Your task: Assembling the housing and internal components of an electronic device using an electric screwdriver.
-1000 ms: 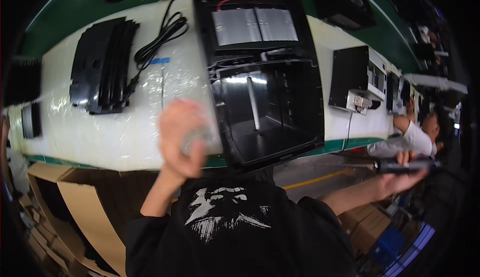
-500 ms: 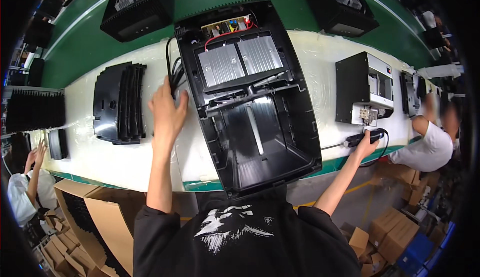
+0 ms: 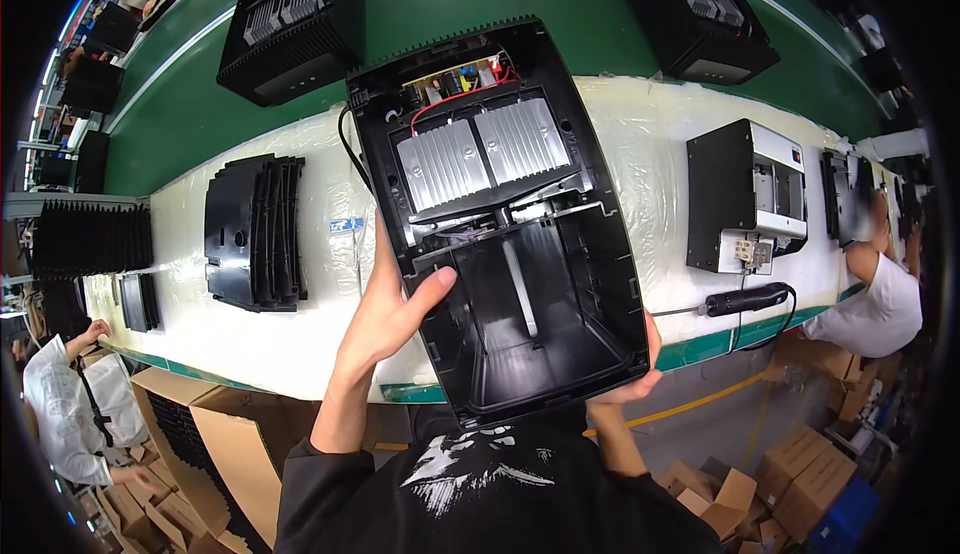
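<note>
Open black housing (image 3: 555, 294), silver finned plates (image 3: 525, 141) inside, extends past the near counter (image 3: 650, 189) edge. Left hand (image 3: 385, 319) clasps its left wall; right hand (image 3: 645, 379), its near right corner. Open room flanks it.

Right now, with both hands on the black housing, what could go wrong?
The electric screwdriver lies with its bit pointing at the black housing, close to the right hand; shifting the housing could knock it. The red wire is exposed and might snag. The black cord beside the housing's left edge may catch.
</note>
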`<state>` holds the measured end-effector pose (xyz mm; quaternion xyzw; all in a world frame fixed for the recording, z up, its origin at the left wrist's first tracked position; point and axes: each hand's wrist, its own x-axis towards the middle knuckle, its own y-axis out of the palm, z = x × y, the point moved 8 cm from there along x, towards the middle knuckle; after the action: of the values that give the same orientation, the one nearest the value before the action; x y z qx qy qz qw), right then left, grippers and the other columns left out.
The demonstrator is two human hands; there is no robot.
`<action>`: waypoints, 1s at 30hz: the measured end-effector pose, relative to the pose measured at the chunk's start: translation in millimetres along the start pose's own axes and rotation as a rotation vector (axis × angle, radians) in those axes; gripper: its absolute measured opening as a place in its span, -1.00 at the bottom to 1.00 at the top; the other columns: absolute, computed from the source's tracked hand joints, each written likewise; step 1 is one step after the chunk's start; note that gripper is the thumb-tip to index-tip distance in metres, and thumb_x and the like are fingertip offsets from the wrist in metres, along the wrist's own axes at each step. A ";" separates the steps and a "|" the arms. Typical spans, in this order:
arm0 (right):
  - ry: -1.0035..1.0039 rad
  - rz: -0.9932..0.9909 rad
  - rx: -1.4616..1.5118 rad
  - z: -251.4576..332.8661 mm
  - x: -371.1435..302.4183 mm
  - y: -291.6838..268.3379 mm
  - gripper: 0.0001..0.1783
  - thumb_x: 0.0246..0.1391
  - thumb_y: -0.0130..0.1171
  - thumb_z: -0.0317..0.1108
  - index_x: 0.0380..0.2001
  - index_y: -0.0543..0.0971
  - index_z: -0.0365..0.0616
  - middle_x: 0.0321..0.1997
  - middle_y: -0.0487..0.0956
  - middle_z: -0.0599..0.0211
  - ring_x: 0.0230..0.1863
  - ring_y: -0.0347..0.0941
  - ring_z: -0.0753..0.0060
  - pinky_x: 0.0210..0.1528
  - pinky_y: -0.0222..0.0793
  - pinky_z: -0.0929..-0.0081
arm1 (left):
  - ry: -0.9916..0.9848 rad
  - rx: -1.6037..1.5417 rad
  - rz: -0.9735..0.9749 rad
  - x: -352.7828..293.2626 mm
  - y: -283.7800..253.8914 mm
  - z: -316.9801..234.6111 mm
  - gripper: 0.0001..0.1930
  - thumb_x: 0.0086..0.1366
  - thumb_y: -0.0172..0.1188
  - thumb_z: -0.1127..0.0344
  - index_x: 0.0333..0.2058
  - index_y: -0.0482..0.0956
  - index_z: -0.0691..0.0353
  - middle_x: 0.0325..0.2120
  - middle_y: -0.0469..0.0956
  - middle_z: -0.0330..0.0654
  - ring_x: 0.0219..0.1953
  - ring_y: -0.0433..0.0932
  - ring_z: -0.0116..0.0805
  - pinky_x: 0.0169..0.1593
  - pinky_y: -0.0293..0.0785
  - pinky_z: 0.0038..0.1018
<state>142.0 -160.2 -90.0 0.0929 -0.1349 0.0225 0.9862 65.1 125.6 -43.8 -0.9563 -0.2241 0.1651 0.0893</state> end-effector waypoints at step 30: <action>-0.417 0.744 -0.699 -19.2 -48.9 184.4 -0.59 -0.13 0.13 -0.43 -0.12 0.49 -0.26 0.05 0.46 0.12 0.20 0.28 0.17 0.25 0.05 0.06 | -0.142 -2.166 0.468 296.6 29.6 -164.1 -0.36 0.35 -0.26 0.02 0.30 -0.17 0.16 0.29 -0.69 -0.03 0.36 -0.35 0.04 0.05 0.48 -0.15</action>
<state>87.1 23.5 -88.8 -0.2917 -0.3507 0.3047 0.8361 386.0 219.5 19.6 -0.5361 -0.0684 -0.0508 -0.8399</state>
